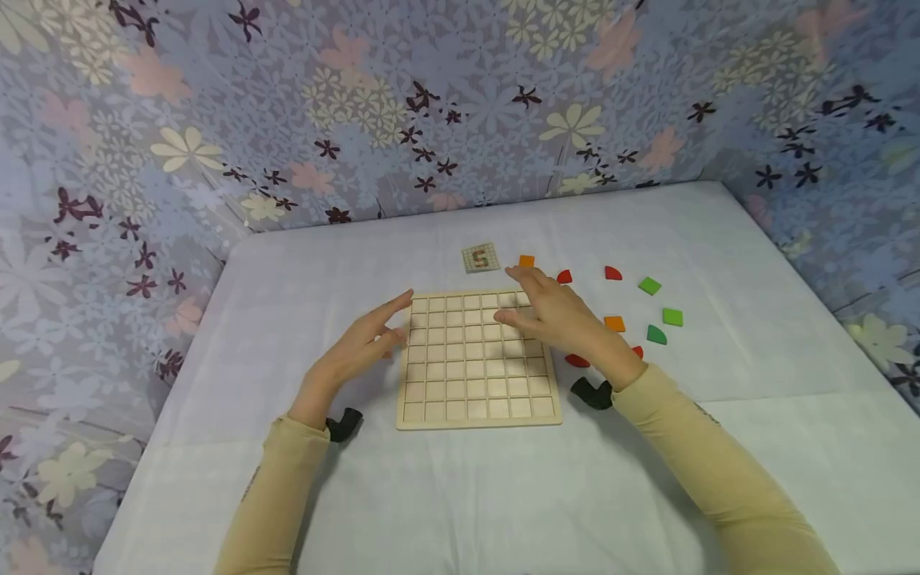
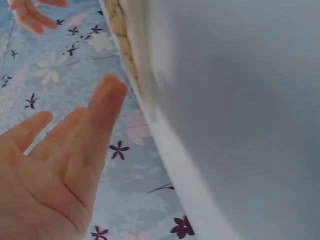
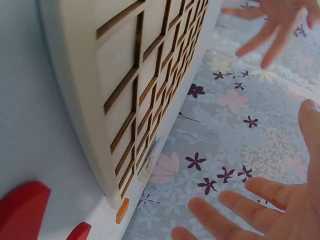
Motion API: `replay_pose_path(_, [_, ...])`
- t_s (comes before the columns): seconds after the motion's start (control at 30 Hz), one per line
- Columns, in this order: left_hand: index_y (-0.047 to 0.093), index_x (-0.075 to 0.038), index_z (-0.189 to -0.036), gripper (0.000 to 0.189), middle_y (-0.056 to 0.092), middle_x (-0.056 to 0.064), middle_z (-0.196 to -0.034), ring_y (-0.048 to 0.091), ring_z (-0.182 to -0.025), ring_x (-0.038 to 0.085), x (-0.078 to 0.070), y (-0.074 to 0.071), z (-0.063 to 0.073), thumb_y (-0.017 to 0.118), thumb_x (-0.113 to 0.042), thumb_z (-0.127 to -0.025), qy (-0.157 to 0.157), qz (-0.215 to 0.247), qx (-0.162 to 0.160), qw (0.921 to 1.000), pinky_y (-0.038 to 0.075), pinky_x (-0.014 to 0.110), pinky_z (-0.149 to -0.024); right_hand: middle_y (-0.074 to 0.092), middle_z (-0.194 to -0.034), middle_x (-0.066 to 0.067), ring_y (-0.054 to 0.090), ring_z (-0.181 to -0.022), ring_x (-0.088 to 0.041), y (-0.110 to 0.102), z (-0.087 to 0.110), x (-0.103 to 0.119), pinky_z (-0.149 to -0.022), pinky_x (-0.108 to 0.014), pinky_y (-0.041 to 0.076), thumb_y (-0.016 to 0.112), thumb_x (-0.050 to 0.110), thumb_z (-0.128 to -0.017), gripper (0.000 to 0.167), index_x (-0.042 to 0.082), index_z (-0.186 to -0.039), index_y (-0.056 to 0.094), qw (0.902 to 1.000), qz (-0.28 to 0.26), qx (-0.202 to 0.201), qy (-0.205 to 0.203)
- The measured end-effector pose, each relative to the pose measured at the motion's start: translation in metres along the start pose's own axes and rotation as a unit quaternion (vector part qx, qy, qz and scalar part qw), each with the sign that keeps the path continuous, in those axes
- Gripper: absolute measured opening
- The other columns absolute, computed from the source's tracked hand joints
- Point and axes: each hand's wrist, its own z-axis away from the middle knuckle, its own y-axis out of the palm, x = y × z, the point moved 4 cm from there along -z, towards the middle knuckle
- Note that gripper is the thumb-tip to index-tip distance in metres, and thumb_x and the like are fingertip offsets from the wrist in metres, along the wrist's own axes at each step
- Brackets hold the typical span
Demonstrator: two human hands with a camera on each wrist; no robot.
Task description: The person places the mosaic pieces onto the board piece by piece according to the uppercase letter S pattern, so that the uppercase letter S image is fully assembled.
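A square wooden grid board (image 1: 477, 371) lies flat on the white-covered table between both hands. My left hand (image 1: 357, 345) is held at the board's left edge, fingers spread and palm empty. In the left wrist view its straight fingers (image 2: 102, 110) show beside the board. Over the board's upper right corner hovers my right hand (image 1: 557, 315), fingers extended and holding nothing. The right wrist view shows its spread fingers (image 3: 215, 217) apart from the board's rim (image 3: 82, 100). An orange piece (image 1: 387, 354) peeks out under the left hand.
Behind the board lies a small pattern card (image 1: 480, 257). Right of it are scattered an orange square (image 1: 527, 261), red quarter-rounds (image 1: 613, 273), green squares (image 1: 672, 317) and a dark green quarter-round (image 1: 656, 335). A floral cloth (image 1: 460, 104) hangs behind the table.
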Motion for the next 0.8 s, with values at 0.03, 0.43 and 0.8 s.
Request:
replay_pose_path(0.03, [0.020, -0.026, -0.152, 0.062, 0.029, 0.007, -0.151, 0.060, -0.097, 0.029, 0.003, 0.001, 0.002, 0.045, -0.039, -0.097, -0.011, 0.017, 0.007, 0.9998, 0.051, 0.043, -0.074, 0.029, -0.148, -0.017, 0.038, -0.127, -0.039, -0.001, 0.000, -0.001, -0.097, -0.055, 0.033, 0.049, 0.062, -0.088, 0.085, 0.009, -0.149, 0.025, 1.0000, -0.007, -0.002, 0.000])
replay_pose_path(0.43, [0.017, -0.014, -0.153, 0.086, 0.018, 0.014, -0.152, 0.059, -0.093, 0.024, 0.022, 0.008, 0.015, 0.069, -0.024, -0.085, -0.081, 0.044, 0.079, 0.9926, 0.053, 0.033, -0.068, 0.035, -0.143, -0.012, 0.047, -0.119, -0.031, -0.025, -0.003, -0.008, -0.085, -0.050, 0.044, 0.057, 0.048, -0.091, 0.072, 0.010, -0.147, 0.031, 0.9967, -0.064, -0.037, -0.033])
replay_pose_path(0.8, [0.019, -0.001, -0.150, 0.095, 0.024, 0.014, -0.151, 0.051, -0.099, 0.020, 0.028, 0.017, 0.014, 0.077, -0.019, -0.077, -0.026, -0.081, 0.097, 0.9916, 0.045, 0.034, -0.079, 0.043, -0.137, -0.011, 0.055, -0.107, -0.030, -0.071, -0.007, -0.034, -0.085, -0.047, 0.044, 0.061, 0.031, -0.093, 0.056, 0.009, -0.141, 0.041, 0.9847, -0.121, -0.119, -0.041])
